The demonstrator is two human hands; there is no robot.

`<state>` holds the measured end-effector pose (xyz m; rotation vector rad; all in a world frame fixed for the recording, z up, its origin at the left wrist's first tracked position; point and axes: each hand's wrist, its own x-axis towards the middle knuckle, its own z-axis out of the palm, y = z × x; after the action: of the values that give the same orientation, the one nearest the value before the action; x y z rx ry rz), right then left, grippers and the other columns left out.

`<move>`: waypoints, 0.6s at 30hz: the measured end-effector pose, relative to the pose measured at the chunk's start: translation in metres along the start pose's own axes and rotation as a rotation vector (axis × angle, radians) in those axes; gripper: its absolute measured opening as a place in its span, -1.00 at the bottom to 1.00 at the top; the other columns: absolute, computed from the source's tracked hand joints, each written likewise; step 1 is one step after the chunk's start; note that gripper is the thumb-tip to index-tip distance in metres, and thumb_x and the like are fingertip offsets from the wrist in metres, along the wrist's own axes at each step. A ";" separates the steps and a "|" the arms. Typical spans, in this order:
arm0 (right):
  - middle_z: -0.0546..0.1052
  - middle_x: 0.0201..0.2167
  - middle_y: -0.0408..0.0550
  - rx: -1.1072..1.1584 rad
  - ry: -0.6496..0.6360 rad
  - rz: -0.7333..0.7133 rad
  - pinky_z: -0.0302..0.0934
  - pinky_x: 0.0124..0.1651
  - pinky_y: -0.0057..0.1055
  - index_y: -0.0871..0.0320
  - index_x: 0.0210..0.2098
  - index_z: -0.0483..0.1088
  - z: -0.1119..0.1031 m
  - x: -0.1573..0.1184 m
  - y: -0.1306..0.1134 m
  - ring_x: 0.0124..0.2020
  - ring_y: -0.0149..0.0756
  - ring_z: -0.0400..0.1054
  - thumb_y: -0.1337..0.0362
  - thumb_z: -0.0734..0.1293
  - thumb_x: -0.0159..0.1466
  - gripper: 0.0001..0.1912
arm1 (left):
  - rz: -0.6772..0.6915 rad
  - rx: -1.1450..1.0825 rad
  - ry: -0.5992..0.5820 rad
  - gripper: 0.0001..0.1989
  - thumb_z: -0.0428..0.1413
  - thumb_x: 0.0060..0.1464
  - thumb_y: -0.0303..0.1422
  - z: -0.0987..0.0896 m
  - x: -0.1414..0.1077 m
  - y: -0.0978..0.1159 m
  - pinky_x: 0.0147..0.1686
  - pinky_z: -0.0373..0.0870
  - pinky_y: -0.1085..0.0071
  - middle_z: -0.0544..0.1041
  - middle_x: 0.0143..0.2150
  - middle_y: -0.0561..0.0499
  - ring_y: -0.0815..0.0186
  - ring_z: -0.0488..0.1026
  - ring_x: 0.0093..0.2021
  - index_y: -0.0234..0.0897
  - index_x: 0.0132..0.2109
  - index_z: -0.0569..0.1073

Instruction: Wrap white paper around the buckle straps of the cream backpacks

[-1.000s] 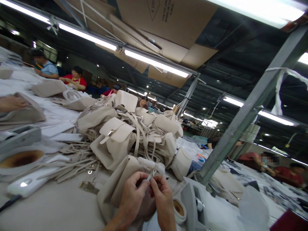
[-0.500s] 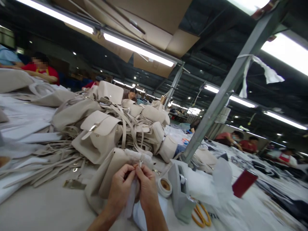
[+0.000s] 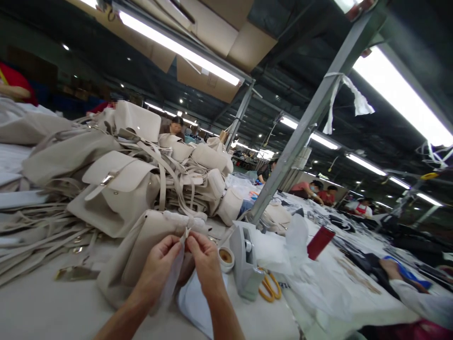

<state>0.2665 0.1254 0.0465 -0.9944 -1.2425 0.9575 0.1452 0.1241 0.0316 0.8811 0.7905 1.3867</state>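
Note:
A beige bag point(image 3: 141, 245) stands on the table right in front of me, with whitish wrapping point(image 3: 173, 220) along its top edge. Over its near side, my left hand point(image 3: 161, 259) pinches a thin, translucent white strip point(image 3: 172, 278) that hangs down below the fingers. My right hand point(image 3: 203, 257) is closed beside it, fingertips pressed together at the strip's pointed upper end. Both hands nearly touch. Whether the strip is fixed to the bag is hidden behind the fingers. A pale, flat sheet point(image 3: 194, 304) lies under my right wrist.
Right of my hands are a tape roll point(image 3: 225, 257), a grey tape dispenser point(image 3: 244, 264), yellow-handled scissors point(image 3: 271, 285) and a dark red upright object point(image 3: 320, 242). Beige bags point(image 3: 116, 189) are piled behind; loose straps point(image 3: 42, 245) lie left. A co-worker's arm point(image 3: 414, 293) reaches in at right.
My view has turned to the right, so everything sits further left, and a co-worker's arm now shows at right. Both hands still pinch at the strip, their fingertips slightly further apart.

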 end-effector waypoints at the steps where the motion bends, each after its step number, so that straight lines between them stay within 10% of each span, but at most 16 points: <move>1: 0.64 -0.26 -0.07 -0.149 0.050 -0.044 0.27 -0.06 -0.31 0.12 -0.21 0.60 -0.019 0.000 -0.006 -0.19 -0.18 0.45 0.06 0.41 0.15 -0.69 | -0.004 0.028 0.005 -0.65 0.33 -0.20 -0.12 -0.003 0.002 -0.002 -0.45 0.28 0.51 0.51 -0.50 0.07 0.38 0.38 -0.46 -0.31 -0.40 0.50; 5: 0.60 -0.37 -0.04 -0.840 0.424 -0.025 0.19 -0.23 -0.35 0.08 -0.37 0.56 -0.124 -0.001 -0.027 -0.31 -0.19 0.40 -0.07 0.25 0.21 -0.60 | -0.022 0.039 0.022 -0.69 0.30 -0.17 -0.15 -0.015 0.012 -0.009 -0.47 0.25 0.54 0.53 -0.47 0.05 0.37 0.42 -0.44 -0.30 -0.39 0.47; 9: 0.51 -0.59 0.06 -0.938 0.407 0.166 0.11 -0.24 -0.27 0.11 -0.72 0.44 -0.200 0.000 -0.025 -0.38 -0.11 0.36 -0.10 0.32 0.07 -0.55 | -0.034 -0.002 0.023 -0.66 0.32 -0.21 -0.15 -0.017 0.017 -0.013 -0.45 0.29 0.53 0.54 -0.46 0.04 0.36 0.44 -0.43 -0.30 -0.38 0.46; 18: 0.45 -0.57 -0.09 -0.745 0.289 0.430 0.10 -0.34 -0.35 0.14 -0.63 0.46 -0.204 0.002 0.003 -0.43 -0.22 0.29 0.05 0.27 -0.05 -0.71 | 0.018 0.111 0.032 -0.60 0.26 -0.14 -0.06 -0.018 0.014 -0.018 -0.59 0.19 0.55 0.55 -0.47 0.02 0.40 0.34 -0.53 -0.30 -0.30 0.44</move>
<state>0.4697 0.1140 0.0327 -1.9723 -1.1715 0.6226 0.1383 0.1391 0.0075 0.9559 0.8926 1.3857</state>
